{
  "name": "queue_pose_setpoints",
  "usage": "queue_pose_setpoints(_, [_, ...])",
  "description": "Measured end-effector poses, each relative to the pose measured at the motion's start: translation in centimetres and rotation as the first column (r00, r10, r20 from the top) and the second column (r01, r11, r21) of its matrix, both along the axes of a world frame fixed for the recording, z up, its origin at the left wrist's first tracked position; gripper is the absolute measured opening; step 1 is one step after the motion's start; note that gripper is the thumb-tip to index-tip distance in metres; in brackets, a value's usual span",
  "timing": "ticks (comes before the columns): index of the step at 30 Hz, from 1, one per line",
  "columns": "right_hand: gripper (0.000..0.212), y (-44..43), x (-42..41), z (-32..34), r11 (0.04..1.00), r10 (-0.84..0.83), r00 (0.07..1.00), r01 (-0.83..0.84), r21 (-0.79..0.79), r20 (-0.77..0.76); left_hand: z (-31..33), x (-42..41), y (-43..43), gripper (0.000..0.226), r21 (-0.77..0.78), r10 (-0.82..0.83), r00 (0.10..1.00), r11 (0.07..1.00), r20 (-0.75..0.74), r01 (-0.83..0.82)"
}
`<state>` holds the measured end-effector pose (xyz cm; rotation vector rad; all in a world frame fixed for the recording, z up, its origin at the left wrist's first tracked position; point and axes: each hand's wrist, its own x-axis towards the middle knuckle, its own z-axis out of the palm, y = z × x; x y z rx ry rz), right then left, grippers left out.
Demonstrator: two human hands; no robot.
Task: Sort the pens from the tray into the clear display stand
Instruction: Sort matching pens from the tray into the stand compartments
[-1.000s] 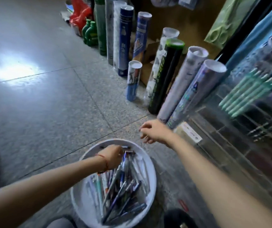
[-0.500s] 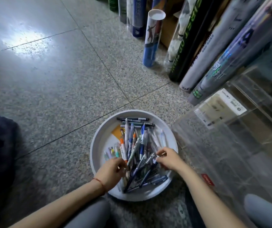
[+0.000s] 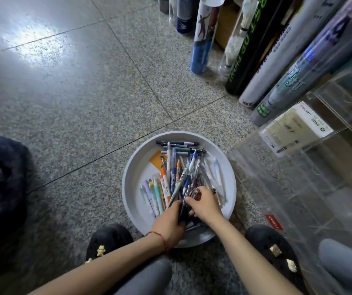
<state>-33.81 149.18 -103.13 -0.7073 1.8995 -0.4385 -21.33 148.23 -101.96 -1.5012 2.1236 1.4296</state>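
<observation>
Both hands are working together over the tray's [image 3: 129, 188] near side. The left hand [image 3: 167, 223] is gripping a few dark pens [image 3: 182, 210]. The right hand [image 3: 206, 204] is curling onto the pile beside it, and I cannot tell whether it is pinching one. The slim, glossy plastic pens are lying mostly near-to-far. The stand [image 3: 298, 188], of clear, hard acrylic, is sitting right of the tray, nearer the right hand.

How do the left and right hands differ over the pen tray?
The left hand grips a few dark pens at the near side of the tray; the right hand curls its fingers onto the loose pile, grasp unclear. The left wrist wears a red string; the right wrist is bare. Both reach into the tray, almost touching.
</observation>
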Motion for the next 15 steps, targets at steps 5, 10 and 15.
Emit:
queue_pose_setpoints(5, [0.009,-1.2,-0.8,2.5,0.999,0.015,0.982,-0.005,-0.051,0.189,0.5,-0.7,-1.2,0.031,0.054,0.190,0.976,0.981,-0.110,-0.185])
queue_pose_setpoints(10, [0.006,-2.4,-3.3,5.3,0.976,-0.103,0.923,0.166,-0.142,0.372,1.0,-0.9,-1.6,0.009,0.253,0.375,0.906,0.912,-0.194,-0.323])
queue_pose_setpoints(15, [0.023,-1.3,-6.5,3.0,0.970,-0.234,0.972,0.234,-0.059,0.011,0.7,0.0,-1.5,0.009,0.305,0.444,0.886,0.869,-0.131,-0.390])
